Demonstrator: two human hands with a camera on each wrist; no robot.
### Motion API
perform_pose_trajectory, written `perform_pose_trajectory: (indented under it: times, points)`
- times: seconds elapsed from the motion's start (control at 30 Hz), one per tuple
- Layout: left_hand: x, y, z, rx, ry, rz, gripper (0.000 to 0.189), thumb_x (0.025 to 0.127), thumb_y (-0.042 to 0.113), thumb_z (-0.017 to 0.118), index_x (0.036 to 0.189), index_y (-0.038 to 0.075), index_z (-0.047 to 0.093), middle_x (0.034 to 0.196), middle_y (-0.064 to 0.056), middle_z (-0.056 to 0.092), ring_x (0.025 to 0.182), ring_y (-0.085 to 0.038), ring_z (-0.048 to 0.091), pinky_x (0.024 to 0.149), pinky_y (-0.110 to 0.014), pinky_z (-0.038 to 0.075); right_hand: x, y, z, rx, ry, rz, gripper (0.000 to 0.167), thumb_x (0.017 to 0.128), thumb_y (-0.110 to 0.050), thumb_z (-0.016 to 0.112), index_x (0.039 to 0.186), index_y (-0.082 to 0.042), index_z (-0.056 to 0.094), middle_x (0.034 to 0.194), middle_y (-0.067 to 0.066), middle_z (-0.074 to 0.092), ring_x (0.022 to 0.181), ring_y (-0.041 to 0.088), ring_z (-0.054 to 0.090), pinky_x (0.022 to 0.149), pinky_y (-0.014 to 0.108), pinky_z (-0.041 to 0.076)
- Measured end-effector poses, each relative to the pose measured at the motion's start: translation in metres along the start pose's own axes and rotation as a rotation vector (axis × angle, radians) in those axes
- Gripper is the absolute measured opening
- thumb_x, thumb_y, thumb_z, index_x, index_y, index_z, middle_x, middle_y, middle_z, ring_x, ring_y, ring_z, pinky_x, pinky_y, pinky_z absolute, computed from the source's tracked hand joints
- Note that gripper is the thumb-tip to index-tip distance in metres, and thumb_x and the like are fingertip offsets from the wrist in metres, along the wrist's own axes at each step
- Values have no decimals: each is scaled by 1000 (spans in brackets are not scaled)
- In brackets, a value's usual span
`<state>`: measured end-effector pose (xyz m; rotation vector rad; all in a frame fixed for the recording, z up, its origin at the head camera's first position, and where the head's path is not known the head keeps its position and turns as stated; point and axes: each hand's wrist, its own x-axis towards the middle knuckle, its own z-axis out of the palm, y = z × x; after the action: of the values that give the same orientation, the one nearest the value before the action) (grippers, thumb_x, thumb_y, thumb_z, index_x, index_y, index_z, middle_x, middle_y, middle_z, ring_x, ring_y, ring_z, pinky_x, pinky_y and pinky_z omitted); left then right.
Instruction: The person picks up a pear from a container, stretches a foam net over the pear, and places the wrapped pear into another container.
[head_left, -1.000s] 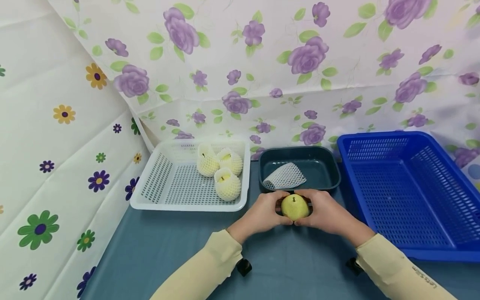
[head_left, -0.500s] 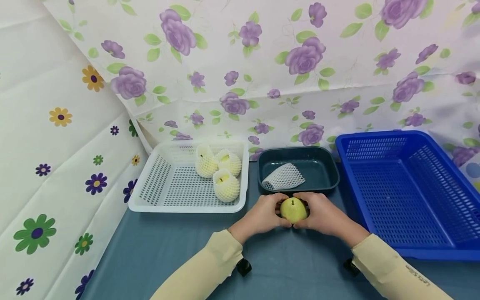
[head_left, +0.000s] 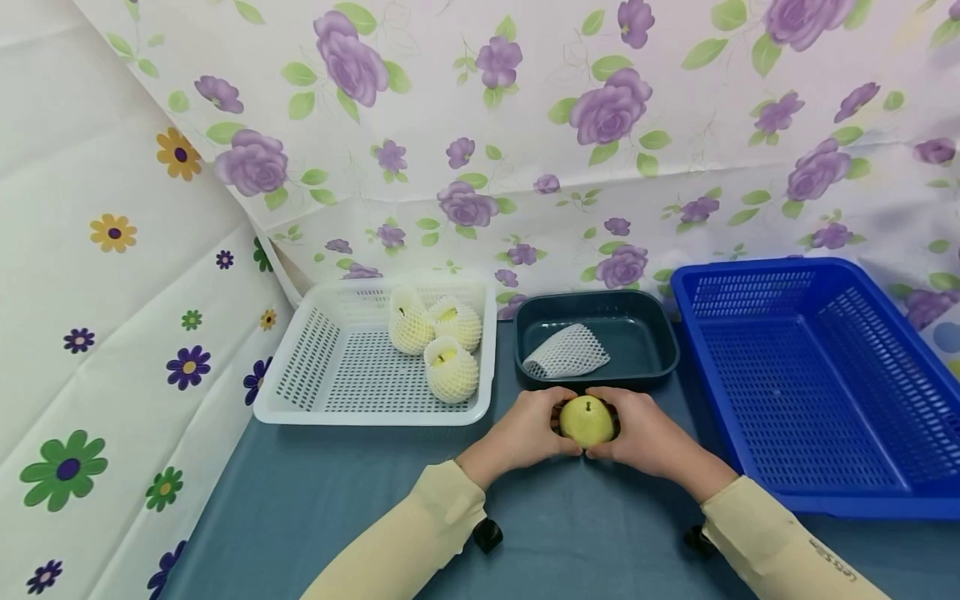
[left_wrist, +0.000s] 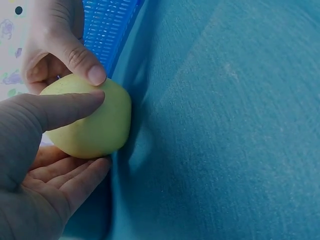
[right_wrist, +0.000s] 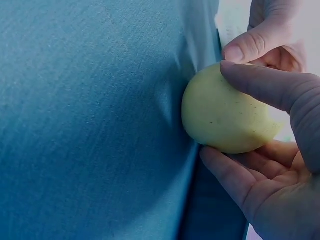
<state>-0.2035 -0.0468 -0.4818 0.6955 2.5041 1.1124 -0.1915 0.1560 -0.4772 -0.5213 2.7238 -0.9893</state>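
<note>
A bare yellow-green pear [head_left: 587,422] is held between both hands in front of the dark tray, its stem pointing up. My left hand [head_left: 529,426] grips it from the left and my right hand [head_left: 640,429] from the right. In the left wrist view, the left thumb lies across the pear [left_wrist: 102,127] with the fingers beneath, and the other thumb touches it too. The right wrist view has the right thumb on top of the pear [right_wrist: 230,110] and the fingers under it. A white foam net sleeve [head_left: 567,352] lies inside the dark green tray [head_left: 637,333].
At the left stands a white basket [head_left: 315,358] with 3 pears [head_left: 452,371] in foam nets. A large blue basket [head_left: 817,400] is at the right. Behind them hangs a flowered cloth [head_left: 420,125]. A blue-green cloth [head_left: 360,483] covers the table.
Both hands keep their grip on the pear, which stays almost in place. The view has shifted slightly; the baskets, tray and foam net look unchanged.
</note>
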Motion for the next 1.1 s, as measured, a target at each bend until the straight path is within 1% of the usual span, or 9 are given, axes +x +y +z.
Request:
perform_pose_trajectory:
  times: [0.2,0.33,0.43,0.63,0.77,0.83,0.9,1.0,1.1]
  points:
    - [-1,-1,1,-26,6,-7,66,72,25,82,130,18,51,120,3,60,96,-1,61,78,-15,52,-1,2,2,18,3,14,84,63,-29,87,134,-9,48,123,6,58,98,15,59,80,36,53]
    - [-1,-3,2,-4,2,-19,68,72,27,82,131,17,51,121,3,60,97,0,61,77,-15,51,-2,1,3,28,-4,22,85,62,-30,88,135,-9,48,123,6,59,98,15,60,80,36,53]
    - [-2,-2,0,21,-11,-32,72,73,30,81,135,15,48,126,1,58,100,-2,60,80,-15,51,-3,0,2,23,-13,17,89,62,-32,88,136,-9,46,125,7,58,101,16,60,82,37,53]
    - [-9,7,-15,111,-15,-41,77,79,42,74,142,13,40,140,-1,49,117,-13,57,90,-22,50,-4,-7,-10,43,-25,5,93,60,-24,89,139,-9,44,134,10,53,118,26,56,91,45,50]
    - [-15,15,-28,125,7,-24,67,86,41,66,142,14,41,143,0,46,122,-18,54,93,-27,50,-6,-14,-26,42,-52,21,82,64,-17,86,137,-11,48,135,10,53,121,29,54,90,46,51]
    - [-16,19,-32,134,40,-2,60,89,38,63,140,15,44,140,-1,48,121,-19,54,93,-29,50,-5,-19,-36,39,-55,13,73,69,-14,83,135,-11,50,133,10,54,119,29,54,90,46,51]
    - [-17,22,-35,158,95,26,53,92,36,60,138,13,47,137,-2,51,120,-19,55,92,-30,51,-3,-23,-45,29,-39,-5,64,74,-12,79,133,-12,52,132,9,56,118,28,56,91,46,50]
    - [-18,27,-33,212,215,57,45,95,32,55,135,11,51,133,-4,54,121,-17,54,93,-31,50,4,-29,-55,21,-2,-36,50,81,-11,72,128,-12,57,127,8,59,115,27,58,91,47,50]
    - [-17,28,-25,272,336,68,42,97,28,51,134,8,50,135,-8,53,127,-17,49,99,-33,47,16,-35,-58,-11,35,-61,39,85,-16,69,123,-15,61,123,4,63,113,25,60,90,46,51]
